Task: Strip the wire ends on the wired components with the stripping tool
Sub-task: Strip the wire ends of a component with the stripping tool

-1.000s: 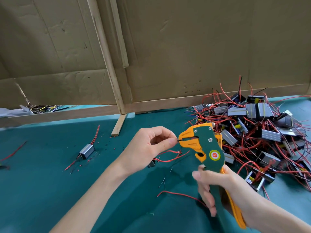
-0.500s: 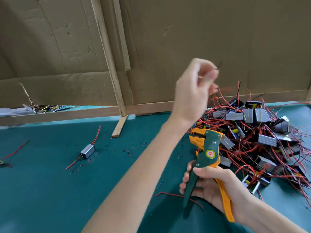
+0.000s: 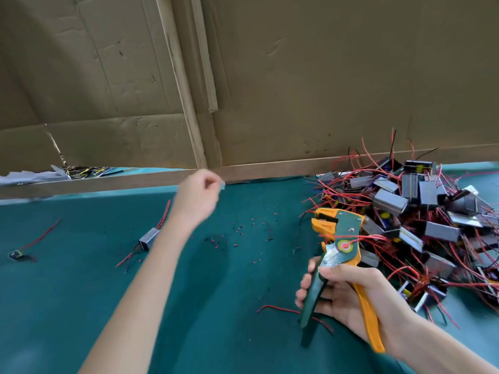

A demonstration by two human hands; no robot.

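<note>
both hands are raised: your right hand grips the stripping tool by its handles, head up, just beside the pile of wired components. your left hand is curled and blurred; whether it pinches anything, i cannot tell.

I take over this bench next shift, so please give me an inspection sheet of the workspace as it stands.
Surface: green mat covers the bench.
Job's things: stripping tool, green and orange; pile of wired components at right; one component lying alone at left.
Clutter: insulation scraps scattered mid-mat.
Hands: right hand grips the tool's handles; left hand raised, fingers curled, blurred, contents unclear.
Cables: loose red wire on the mat beside the handles; red wires tangled through the pile.
Surroundings: cardboard wall with wooden strips behind.
</note>
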